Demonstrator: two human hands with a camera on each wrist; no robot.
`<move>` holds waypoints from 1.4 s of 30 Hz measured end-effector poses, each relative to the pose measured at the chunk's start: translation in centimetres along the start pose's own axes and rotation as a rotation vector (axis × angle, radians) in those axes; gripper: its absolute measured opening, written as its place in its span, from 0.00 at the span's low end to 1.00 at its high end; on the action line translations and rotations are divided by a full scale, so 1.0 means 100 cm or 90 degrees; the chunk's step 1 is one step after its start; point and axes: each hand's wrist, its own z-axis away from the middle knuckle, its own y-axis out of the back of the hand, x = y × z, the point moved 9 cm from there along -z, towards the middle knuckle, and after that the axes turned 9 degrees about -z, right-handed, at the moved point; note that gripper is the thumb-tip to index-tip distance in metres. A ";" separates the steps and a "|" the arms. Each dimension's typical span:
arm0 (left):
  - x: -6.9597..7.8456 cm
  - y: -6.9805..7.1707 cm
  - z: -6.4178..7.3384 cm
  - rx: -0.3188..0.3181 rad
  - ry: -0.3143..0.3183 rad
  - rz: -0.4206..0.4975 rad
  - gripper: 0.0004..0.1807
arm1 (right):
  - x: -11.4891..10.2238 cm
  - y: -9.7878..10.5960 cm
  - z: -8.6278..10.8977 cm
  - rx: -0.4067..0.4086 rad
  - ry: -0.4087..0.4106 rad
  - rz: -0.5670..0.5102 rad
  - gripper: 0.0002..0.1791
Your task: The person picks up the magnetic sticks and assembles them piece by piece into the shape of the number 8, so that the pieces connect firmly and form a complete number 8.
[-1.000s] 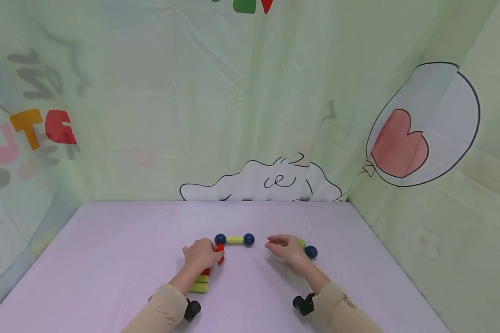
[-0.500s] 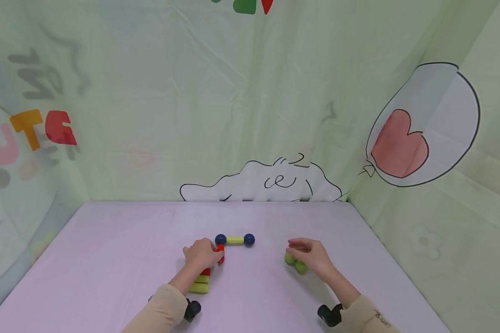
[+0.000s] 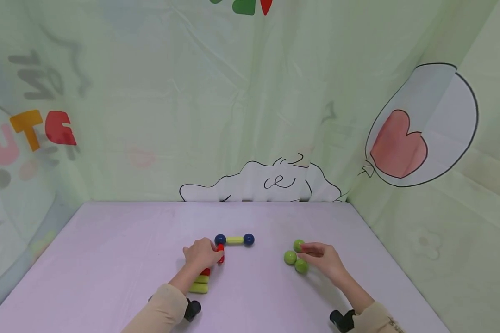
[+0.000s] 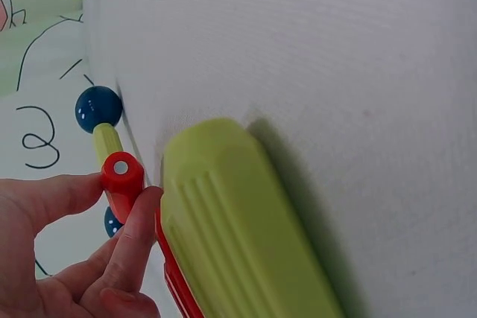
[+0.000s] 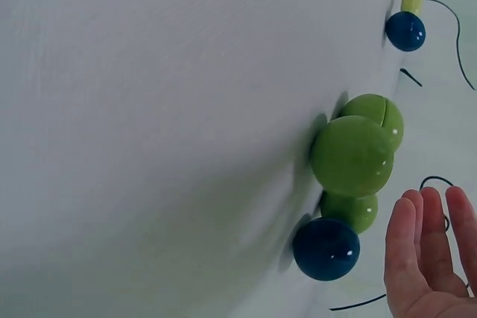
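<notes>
My left hand [image 3: 202, 254] pinches a short red magnetic rod [image 4: 123, 176] between thumb and finger, its round metal-tipped end showing in the left wrist view. The rod's far end is at a blue ball [image 3: 220, 239], from which a yellow-green rod [image 3: 235, 240] runs to another blue ball [image 3: 248, 239]. Over on the right, my right hand [image 3: 322, 260] has its fingers extended beside three green balls [image 3: 290, 257] on the table. A further blue ball [image 5: 326, 249] lies by them, hidden behind that hand in the head view.
Yellow-green rods [image 3: 198, 287] and a red rod [image 3: 206, 272] lie side by side under my left wrist. A pale lilac table [image 3: 121, 240] reaches back to a printed curtain [image 3: 158, 115]. Black wrist cameras [image 3: 193, 309] sit below both hands.
My right hand has moved right and slightly toward me, uncovering the three green balls while the blue ball beside them went out of sight behind it. My left hand keeps its pinch on the red rod.
</notes>
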 end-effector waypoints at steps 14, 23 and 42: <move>-0.001 -0.002 -0.001 -0.003 0.002 0.006 0.14 | 0.029 -0.001 -0.004 -0.006 -0.043 0.050 0.17; -0.001 -0.002 0.000 -0.005 0.003 0.008 0.14 | 0.029 -0.007 0.001 -0.031 -0.069 0.044 0.18; -0.001 0.000 0.001 -0.010 0.007 0.016 0.12 | 0.013 -0.054 0.016 -0.147 -0.038 0.026 0.16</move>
